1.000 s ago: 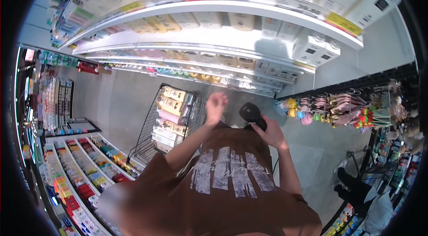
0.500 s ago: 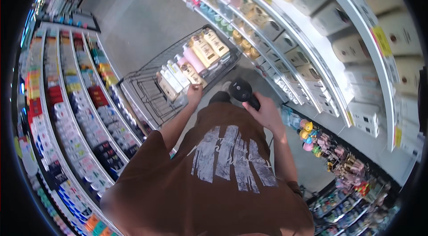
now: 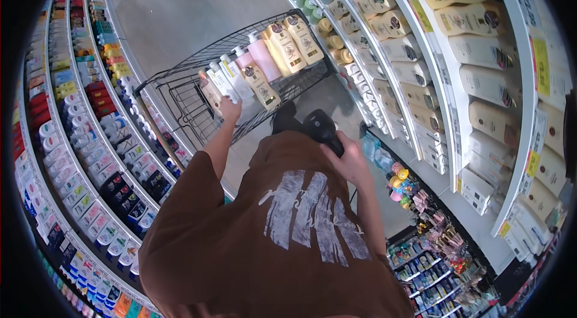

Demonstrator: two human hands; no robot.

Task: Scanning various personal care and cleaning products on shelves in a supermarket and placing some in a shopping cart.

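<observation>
My right hand (image 3: 350, 160) is closed round the handle of a black handheld scanner (image 3: 320, 127), held in front of my body. My left hand (image 3: 230, 109) reaches into a black wire shopping cart (image 3: 174, 102), its fingers slightly apart beside the lower ends of white bottles (image 3: 223, 82). Whether the fingertips touch a bottle is hard to make out. A cream bottle with a dark cap (image 3: 210, 91) stands at the left end of the row. To the right are a cream bottle (image 3: 259, 87), a pink pump bottle (image 3: 263, 58) and larger yellow bottles (image 3: 282, 48).
On the right, tall white shelves (image 3: 442, 78) hold rows of cream and white bottles. A curved shelf unit (image 3: 90, 138) with many small packages runs along the left. Colourful small goods (image 3: 399, 183) hang at the lower right. Grey floor (image 3: 180, 0) stretches beyond the cart.
My left hand has shifted left along the bottles, from the cream bottle toward the white ones. The scanner stays in my right hand, slightly lower in view. The view has turned and shifted.
</observation>
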